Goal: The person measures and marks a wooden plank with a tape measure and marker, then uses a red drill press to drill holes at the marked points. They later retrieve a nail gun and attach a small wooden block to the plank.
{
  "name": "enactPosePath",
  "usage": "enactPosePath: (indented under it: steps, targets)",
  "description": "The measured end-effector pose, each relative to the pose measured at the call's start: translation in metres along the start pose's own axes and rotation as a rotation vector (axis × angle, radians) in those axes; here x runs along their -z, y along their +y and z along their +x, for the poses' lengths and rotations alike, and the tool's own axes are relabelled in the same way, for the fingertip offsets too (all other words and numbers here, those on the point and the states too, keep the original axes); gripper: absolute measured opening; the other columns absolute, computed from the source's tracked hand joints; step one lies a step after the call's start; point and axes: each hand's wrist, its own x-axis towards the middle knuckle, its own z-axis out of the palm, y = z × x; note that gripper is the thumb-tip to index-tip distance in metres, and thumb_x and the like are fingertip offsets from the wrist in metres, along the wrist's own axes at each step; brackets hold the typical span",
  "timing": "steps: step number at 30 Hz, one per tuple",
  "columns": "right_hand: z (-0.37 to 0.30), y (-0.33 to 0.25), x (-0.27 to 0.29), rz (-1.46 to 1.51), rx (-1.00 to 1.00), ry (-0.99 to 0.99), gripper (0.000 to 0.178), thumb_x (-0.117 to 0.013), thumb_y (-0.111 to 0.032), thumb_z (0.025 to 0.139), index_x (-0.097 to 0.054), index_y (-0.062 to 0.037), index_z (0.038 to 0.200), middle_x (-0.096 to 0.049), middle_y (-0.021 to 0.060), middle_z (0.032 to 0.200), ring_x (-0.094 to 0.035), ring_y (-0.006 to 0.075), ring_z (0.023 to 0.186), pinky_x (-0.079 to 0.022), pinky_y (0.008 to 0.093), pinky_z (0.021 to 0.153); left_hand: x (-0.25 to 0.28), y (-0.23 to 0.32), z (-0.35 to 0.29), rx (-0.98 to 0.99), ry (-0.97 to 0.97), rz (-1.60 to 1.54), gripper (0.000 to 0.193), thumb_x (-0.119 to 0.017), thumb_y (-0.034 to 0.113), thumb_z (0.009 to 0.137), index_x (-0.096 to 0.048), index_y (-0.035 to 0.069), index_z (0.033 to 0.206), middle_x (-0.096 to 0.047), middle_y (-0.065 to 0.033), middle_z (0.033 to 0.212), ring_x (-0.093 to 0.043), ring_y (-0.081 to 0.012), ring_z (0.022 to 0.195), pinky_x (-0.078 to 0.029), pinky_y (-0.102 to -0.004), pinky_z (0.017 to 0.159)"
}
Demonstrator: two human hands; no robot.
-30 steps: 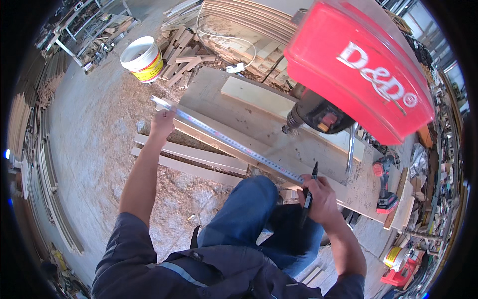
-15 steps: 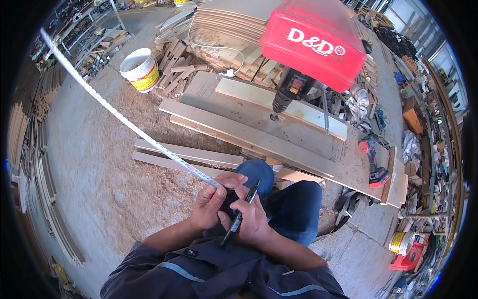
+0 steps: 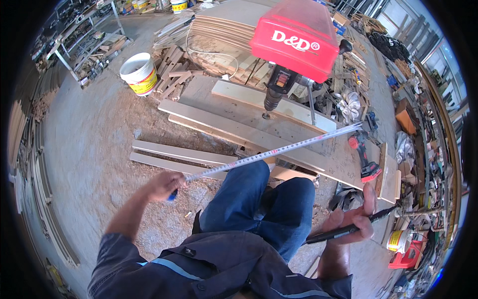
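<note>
My left hand (image 3: 163, 187) is closed round a tape measure, with a bit of its blue case (image 3: 173, 195) showing below the fingers. From that hand the white tape blade (image 3: 274, 151) runs out to the right and away from me, its far end in the air near a red and black cordless drill (image 3: 365, 158). Out to the right, my right hand (image 3: 354, 219) grips a black marker pen (image 3: 332, 234) lying across the fingers, one finger pointing up. The hands are well apart, on either side of my knees.
Ahead stands a drill press with a red cover (image 3: 295, 42) above a board-like worktop (image 3: 199, 92). Long wooden strips (image 3: 239, 130) lie on it, others (image 3: 184, 153) beside it over sawdust. A white bucket (image 3: 138, 72) and scrap wood stand far left; clutter lines the right.
My hands have parted, left going left, right going right with the pen. The tape blade has swung from pointing far left to pointing right, across in front of my knees.
</note>
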Motion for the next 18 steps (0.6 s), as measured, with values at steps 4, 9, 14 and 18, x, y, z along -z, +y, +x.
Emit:
enactPosePath:
  steps: [4,9,14,18]
  targets:
    - [0.007,0.038,-0.046,-0.146,-0.012,-0.369,0.036,-0.083,-0.020,0.082,-0.051,-0.0083,0.096,-0.065,0.0228,0.132,-0.057,0.0471,0.122,-0.043,0.0561,0.103,0.074,0.035,0.048,-0.113,-0.018,0.368,0.031,-0.046,0.036,0.107,-0.069,0.016,0.111,-0.072,-0.0093,0.093,-0.070,-0.0265,0.090,-0.052,-0.0453,0.080]
    - [-0.033,0.092,-0.115,-0.104,-0.208,-0.736,0.029,-0.077,-0.021,0.088,-0.053,-0.0087,0.100,-0.069,0.0168,0.101,-0.066,0.0379,0.098,-0.050,0.0512,0.088,0.129,0.079,0.134,-0.099,-0.108,0.506,0.049,-0.050,0.052,0.104,-0.073,0.009,0.097,-0.070,-0.0109,0.084,-0.069,-0.0283,0.082,-0.052,-0.0412,0.076]
    - [-0.069,0.109,-0.159,0.070,-0.382,-0.824,0.025,-0.074,-0.022,0.092,-0.054,-0.0090,0.099,-0.065,0.0141,0.079,-0.066,0.0376,0.072,-0.052,0.0466,0.066,0.135,0.046,0.208,-0.088,-0.141,0.568,0.064,-0.048,0.064,0.101,-0.075,0.007,0.089,-0.070,-0.0141,0.079,-0.068,-0.0331,0.078,-0.053,-0.0432,0.076]
    - [-0.087,0.133,-0.187,0.037,-0.470,-0.903,0.022,-0.072,-0.021,0.093,-0.054,-0.0094,0.099,-0.064,0.0146,0.080,-0.064,0.0395,0.077,-0.051,0.0482,0.067,0.119,0.036,0.246,0.017,-0.122,0.723,0.070,-0.044,0.069,0.099,-0.077,0.008,0.094,-0.072,-0.0169,0.085,-0.070,-0.0358,0.087,-0.055,-0.0453,0.080]
